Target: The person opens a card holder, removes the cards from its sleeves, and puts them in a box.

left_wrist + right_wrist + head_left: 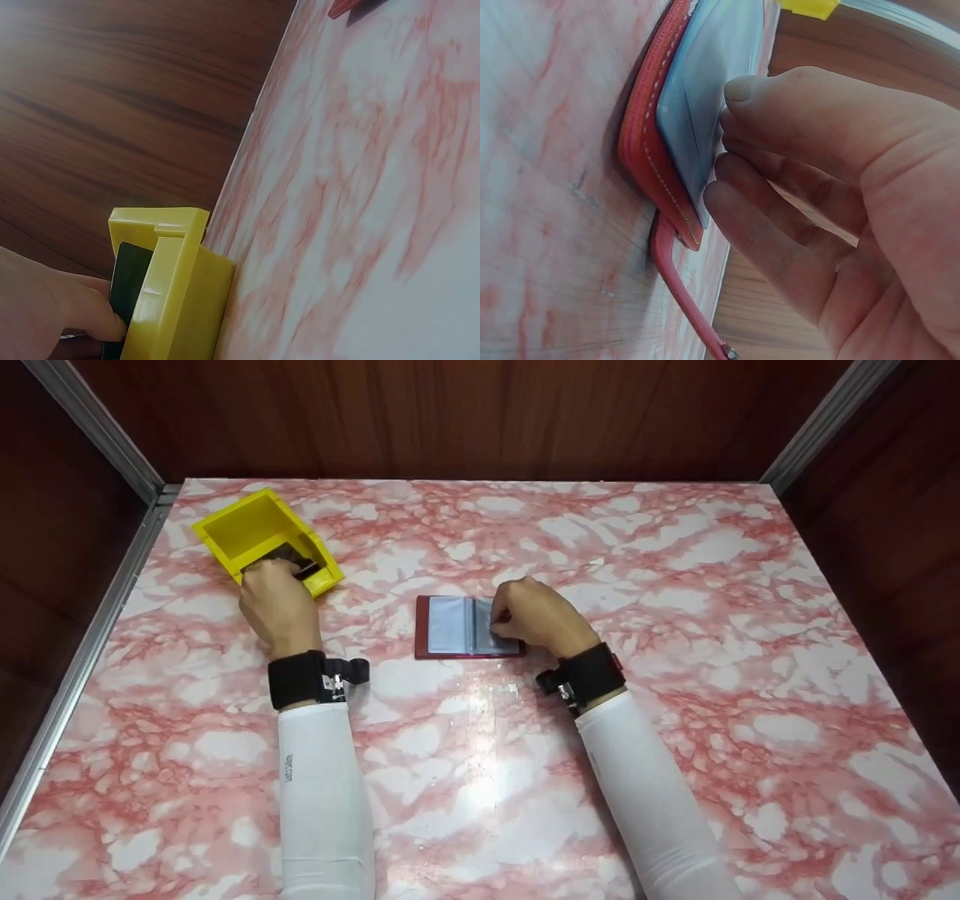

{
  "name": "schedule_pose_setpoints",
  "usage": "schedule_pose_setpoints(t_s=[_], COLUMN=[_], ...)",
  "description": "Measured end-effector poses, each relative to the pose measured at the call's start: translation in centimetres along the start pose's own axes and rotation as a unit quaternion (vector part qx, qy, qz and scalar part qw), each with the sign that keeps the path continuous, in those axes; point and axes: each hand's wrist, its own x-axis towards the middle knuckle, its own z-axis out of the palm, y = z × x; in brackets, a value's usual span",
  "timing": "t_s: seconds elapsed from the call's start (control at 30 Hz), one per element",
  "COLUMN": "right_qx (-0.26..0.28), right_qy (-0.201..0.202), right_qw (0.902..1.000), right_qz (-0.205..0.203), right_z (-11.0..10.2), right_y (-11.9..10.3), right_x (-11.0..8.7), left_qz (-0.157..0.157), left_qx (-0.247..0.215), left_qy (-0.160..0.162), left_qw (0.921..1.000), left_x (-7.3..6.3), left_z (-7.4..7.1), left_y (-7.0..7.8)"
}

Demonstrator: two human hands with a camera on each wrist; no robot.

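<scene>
In the head view my left hand [279,604] reaches into a yellow bin [321,540] at the back left. Its thumb and fingers pinch a flat dark card [129,281], seen beside the bin wall in the left wrist view. A red card holder [422,628] lies spread open at mid-table, with clear plastic sleeves [448,624] inside. My right hand [544,615] is over its right half. The right wrist view has thumb and fingertips pinching at the edge of a clear sleeve [697,97], other fingers loosely bent.
A red strap [679,281] with a metal end hangs off the card holder. The pink-and-white marbled table [480,780] is bounded by dark wood panels [450,420] at the back and sides. A metal rail [82,660] runs along the left edge.
</scene>
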Motion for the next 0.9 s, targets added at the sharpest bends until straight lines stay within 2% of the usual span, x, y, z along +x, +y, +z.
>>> schedule_pose_setpoints(t_s=[0.2, 0.43, 0.57, 0.7, 0.77, 0.83, 0.9], right_qx=[0.006, -0.002, -0.008, -0.02, -0.023, -0.022, -0.016], right_qy=[0.0, 0.001, -0.002, 0.002, 0.004, 0.007, 0.009], right_qw=[1.0, 0.9999, 0.9999, 0.9998, 0.9997, 0.9995, 0.9996], right_qz=[0.003, 0.012, 0.014, 0.001, -0.011, -0.019, -0.022], right_z=[0.0, 0.1, 0.1, -0.1, -0.2, -0.4, -0.6], right_y=[-0.1, -0.2, -0.2, -0.1, 0.0, 0.2, 0.4], right_x=[0.1, 0.1, 0.1, 0.1, 0.0, -0.1, -0.1], left_qz=[-0.01, -0.02, -0.018, -0.001, 0.017, 0.045, 0.086], left_qx=[-0.009, -0.012, -0.014, -0.029, -0.041, -0.056, -0.076], left_qy=[-0.022, -0.03, -0.024, -0.001, 0.007, -0.006, -0.05], left_qw=[0.9997, 0.9993, 0.9995, 0.9996, 0.999, 0.9974, 0.9922], left_x=[0.1, 0.2, 0.1, -0.3, -0.6, -0.9, -1.4], left_z=[0.0, -0.3, -0.7, -1.3, -1.5, -1.8, -2.0], left_y=[0.0, 0.1, 0.5, 1.7, 2.6, 3.7, 4.9])
